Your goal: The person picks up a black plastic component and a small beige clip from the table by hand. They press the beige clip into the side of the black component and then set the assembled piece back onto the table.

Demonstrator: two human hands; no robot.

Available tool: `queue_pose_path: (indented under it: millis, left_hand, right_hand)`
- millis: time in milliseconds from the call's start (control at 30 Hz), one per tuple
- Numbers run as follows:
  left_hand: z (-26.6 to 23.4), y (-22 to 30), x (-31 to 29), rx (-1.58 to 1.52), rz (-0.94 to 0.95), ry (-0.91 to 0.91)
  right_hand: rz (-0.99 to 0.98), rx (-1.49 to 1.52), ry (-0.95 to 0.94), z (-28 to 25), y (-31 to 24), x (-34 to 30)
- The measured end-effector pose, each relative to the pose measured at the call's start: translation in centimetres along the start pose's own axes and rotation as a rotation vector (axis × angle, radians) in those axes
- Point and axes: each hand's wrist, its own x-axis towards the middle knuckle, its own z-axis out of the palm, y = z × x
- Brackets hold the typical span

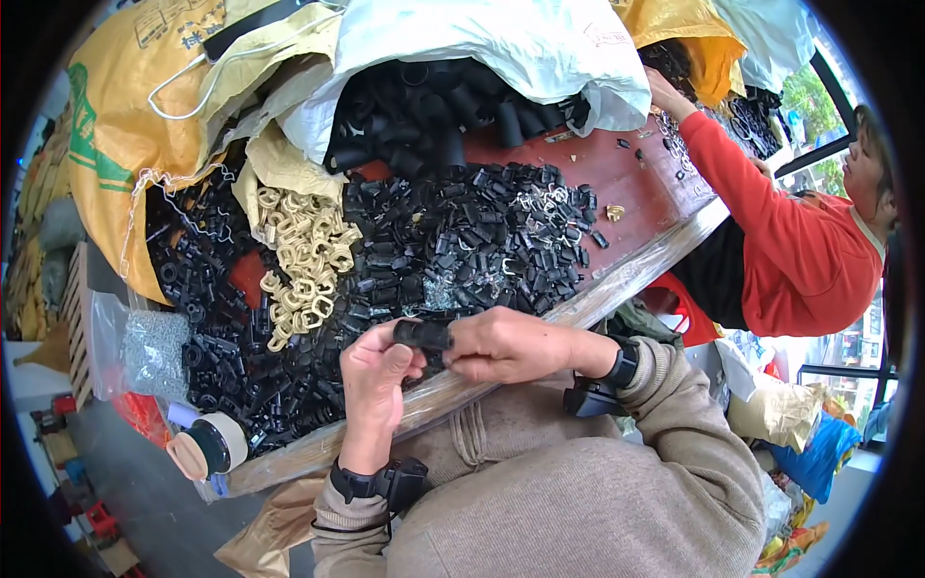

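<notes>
Near the table's front edge, a black tube-shaped plastic part (422, 334) is held between my hands. The thumb and fingers of my left hand (378, 371) close around its left end. My right hand (506, 345) is curled in a fist-like pinch at the part's right end; whatever sits inside those fingers is hidden. Just beyond lies a heap of small black plastic pieces (462, 226), some with bright metal bits among them. Beige ring-shaped pieces (301, 255) spill from a bag left of that heap.
A white sack (482, 34) of larger black tubes (434, 120) lies at the back, beside a yellow sack (145, 125). On the left are a bag of small metal parts (154, 352) and a tape roll (222, 441). A person in a red top (790, 250) reaches over the table's right.
</notes>
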Motion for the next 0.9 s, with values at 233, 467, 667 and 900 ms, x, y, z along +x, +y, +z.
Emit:
queue_pose_path:
  millis: [233, 467, 667, 900]
  left_hand:
    - [0.2, -0.5, 0.2, -0.053, -0.076, 0.094]
    - [1.4, 0.9, 0.1, 0.222, -0.121, -0.087]
    - [0.3, -0.6, 0.4, 0.348, -0.013, -0.257]
    - [0.7, -0.9, 0.1, 0.365, -0.027, -0.148]
  right_hand:
    - [0.010, 0.030, -0.083, 0.1, 0.1, 0.3]
    - [0.081, 0.079, -0.153, -0.4, 1.1, -0.5]
    - [0.096, 0.175, -0.092, -0.4, 1.3, -0.1]
    - [0.176, 0.220, -0.043, -0.3, 1.7, -0.5]
